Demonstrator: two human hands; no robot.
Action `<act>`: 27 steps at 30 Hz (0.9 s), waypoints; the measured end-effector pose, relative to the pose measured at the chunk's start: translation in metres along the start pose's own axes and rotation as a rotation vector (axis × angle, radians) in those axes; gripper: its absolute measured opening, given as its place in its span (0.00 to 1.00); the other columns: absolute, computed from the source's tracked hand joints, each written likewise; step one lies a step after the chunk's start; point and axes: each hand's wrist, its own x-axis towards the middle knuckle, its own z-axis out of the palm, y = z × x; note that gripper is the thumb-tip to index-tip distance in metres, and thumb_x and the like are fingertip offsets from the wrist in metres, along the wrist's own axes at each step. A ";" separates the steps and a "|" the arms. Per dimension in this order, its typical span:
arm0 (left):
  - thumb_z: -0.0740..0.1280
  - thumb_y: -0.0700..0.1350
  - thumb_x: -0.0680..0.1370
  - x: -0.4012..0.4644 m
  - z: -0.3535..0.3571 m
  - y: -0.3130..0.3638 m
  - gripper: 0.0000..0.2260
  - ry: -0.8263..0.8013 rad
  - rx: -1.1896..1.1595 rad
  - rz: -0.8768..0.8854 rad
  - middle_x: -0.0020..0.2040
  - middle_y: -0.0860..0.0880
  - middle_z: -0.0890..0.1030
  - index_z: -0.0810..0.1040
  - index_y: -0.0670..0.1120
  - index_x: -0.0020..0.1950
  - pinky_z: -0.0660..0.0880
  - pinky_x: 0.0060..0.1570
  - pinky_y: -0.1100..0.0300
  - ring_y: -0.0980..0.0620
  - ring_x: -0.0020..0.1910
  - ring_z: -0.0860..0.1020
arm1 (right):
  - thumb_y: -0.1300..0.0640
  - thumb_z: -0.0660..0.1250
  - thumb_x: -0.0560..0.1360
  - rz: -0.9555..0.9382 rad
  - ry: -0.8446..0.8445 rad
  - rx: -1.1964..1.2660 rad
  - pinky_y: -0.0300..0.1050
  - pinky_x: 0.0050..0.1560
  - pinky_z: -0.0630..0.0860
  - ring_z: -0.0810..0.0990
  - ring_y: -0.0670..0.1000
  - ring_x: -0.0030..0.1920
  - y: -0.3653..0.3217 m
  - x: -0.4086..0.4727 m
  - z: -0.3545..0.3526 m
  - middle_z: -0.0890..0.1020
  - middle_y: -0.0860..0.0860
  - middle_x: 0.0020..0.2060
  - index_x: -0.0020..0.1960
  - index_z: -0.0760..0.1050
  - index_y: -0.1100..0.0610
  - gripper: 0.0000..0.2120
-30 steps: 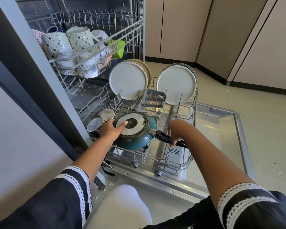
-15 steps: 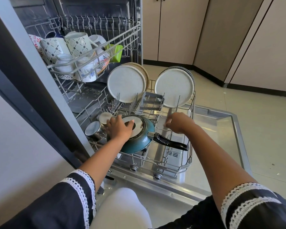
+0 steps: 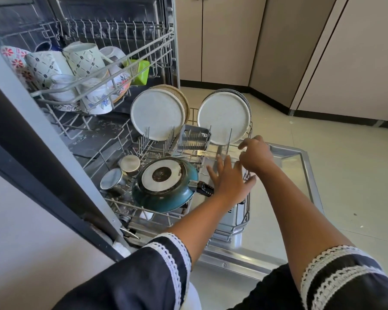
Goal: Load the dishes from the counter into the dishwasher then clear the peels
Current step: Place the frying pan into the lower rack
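A teal frying pan (image 3: 166,198) lies upside down in the lower dishwasher rack (image 3: 246,218), its black handle (image 3: 203,188) pointing right. My left hand (image 3: 230,181) hovers over the handle's far end with fingers spread, holding nothing. My right hand (image 3: 254,154) is above the rack's right edge, fingers loosely bent near the wire tines, holding nothing. Two white plates (image 3: 157,114) (image 3: 223,116) stand upright at the rack's back. A fork (image 3: 198,153) lies beside the grey cutlery basket (image 3: 195,136). Two steel cups (image 3: 112,179) (image 3: 130,164) sit left of the pan.
The upper rack (image 3: 121,70) holds several patterned mugs (image 3: 83,58) and a green container (image 3: 139,70). The open dishwasher door (image 3: 300,166) lies flat beneath the lower rack. Beige cabinets (image 3: 222,36) and tiled floor (image 3: 356,175) lie beyond.
My left hand left the pan's bottom and moved right over the handle. My right hand let go of the handle and rose toward the rack's right edge. The pan stays put.
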 end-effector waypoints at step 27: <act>0.67 0.41 0.75 0.012 0.022 0.005 0.30 -0.051 -0.010 -0.087 0.61 0.46 0.75 0.58 0.43 0.73 0.46 0.73 0.38 0.45 0.68 0.69 | 0.61 0.63 0.73 0.309 -0.121 0.549 0.53 0.54 0.80 0.76 0.56 0.45 -0.004 0.004 0.018 0.76 0.56 0.47 0.44 0.71 0.55 0.02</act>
